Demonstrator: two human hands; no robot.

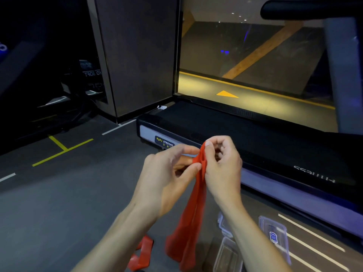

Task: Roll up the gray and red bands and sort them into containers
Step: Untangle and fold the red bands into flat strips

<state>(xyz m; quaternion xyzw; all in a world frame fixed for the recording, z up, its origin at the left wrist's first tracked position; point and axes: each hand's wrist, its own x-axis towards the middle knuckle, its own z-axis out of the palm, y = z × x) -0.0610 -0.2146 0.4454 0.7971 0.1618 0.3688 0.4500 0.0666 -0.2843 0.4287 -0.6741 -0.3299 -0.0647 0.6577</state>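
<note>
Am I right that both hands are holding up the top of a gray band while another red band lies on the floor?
Not quite: the head view shows the held band is red, not gray. The left hand and right hand do pinch its top, and another red band lies on the floor.

A black treadmill [225,130] with a "BODY STRONG" label [164,143] runs from centre toward four o'clock. At one o'clock a window [255,55] shows a floor with a yellow arrow [226,94]. Yellow floor tape [60,149] lies at nine o'clock, white floor lines [312,242] at five o'clock.
</note>
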